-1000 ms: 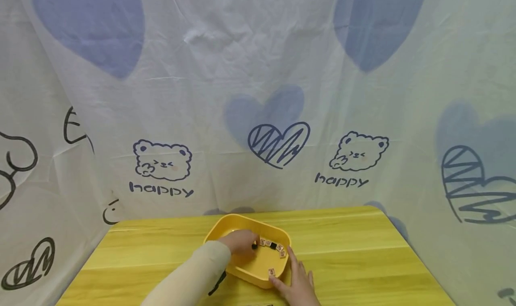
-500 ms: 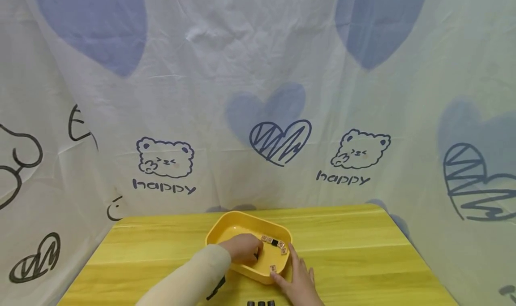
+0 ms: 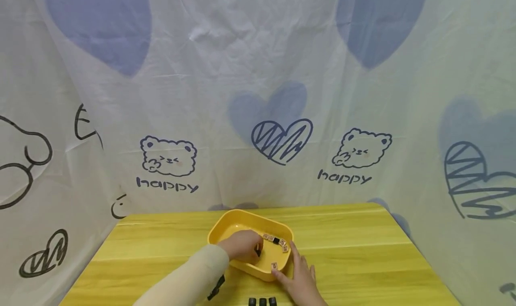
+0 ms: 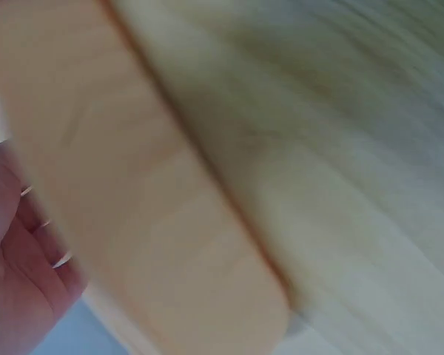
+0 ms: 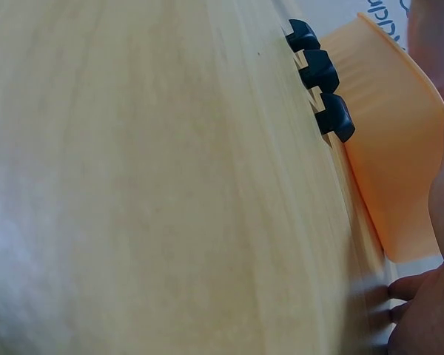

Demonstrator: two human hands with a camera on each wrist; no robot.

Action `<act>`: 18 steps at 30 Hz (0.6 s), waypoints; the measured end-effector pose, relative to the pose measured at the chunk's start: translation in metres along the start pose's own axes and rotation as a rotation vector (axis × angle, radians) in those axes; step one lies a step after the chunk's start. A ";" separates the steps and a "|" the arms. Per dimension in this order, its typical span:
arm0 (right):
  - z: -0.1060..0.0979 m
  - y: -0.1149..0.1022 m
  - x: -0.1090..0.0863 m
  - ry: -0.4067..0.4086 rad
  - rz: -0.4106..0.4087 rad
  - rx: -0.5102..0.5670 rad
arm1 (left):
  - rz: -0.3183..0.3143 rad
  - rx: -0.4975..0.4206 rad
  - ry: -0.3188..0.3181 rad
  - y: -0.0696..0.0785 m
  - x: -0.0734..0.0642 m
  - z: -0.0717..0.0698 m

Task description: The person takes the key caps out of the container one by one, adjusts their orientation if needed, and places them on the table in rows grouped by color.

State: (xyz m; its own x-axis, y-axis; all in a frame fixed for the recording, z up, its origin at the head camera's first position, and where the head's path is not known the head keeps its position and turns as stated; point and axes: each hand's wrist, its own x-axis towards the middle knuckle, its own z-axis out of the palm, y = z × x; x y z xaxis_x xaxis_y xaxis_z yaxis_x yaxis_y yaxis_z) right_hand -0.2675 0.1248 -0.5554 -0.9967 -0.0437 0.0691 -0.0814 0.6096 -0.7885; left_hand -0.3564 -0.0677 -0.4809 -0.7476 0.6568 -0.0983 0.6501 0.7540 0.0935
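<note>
My left hand (image 3: 243, 245) reaches into a yellow plastic basin (image 3: 217, 227), its curled fingers pinching a small black block (image 3: 258, 252). Along the basin's far right inside lies a bent row of small pale printed tiles (image 3: 283, 243) with one black piece (image 3: 276, 240) among them. Another printed tile (image 3: 274, 266) sits near the front right wall. Spread around that corner, my right hand (image 3: 301, 281) touches the basin from outside, thumb at the front rim and fingers along the right side. The left wrist view shows the basin wall (image 4: 148, 185) and part of the left palm (image 4: 29, 259).
Three black blocks (image 3: 263, 302) stand in a row on the wood-grain table (image 3: 354, 252), before the basin; pale undersides show on these black blocks (image 5: 318, 70) in the right wrist view. A printed cloth (image 3: 225, 171) hangs behind the table.
The left hand has shifted slightly right, away from the row, with the black block between its fingers. The three blocks at the bottom edge have come into sight. The right hand stays at the corner.
</note>
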 end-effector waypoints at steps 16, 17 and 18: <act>-0.003 -0.003 -0.003 -0.007 0.003 -0.001 | 0.172 0.040 0.249 0.011 -0.043 -0.041; -0.002 -0.003 -0.003 -0.009 0.003 -0.003 | 0.182 0.054 0.263 0.011 -0.047 -0.042; -0.002 -0.003 -0.002 -0.010 0.004 -0.003 | 0.189 0.060 0.274 0.013 -0.050 -0.042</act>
State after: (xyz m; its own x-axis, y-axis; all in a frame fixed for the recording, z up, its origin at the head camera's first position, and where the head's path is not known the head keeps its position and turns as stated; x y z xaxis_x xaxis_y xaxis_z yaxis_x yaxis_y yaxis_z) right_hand -0.2652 0.1246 -0.5520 -0.9970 -0.0495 0.0597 -0.0775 0.6118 -0.7872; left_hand -0.3162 -0.0915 -0.4328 -0.6165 0.7651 0.1859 0.7814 0.6235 0.0252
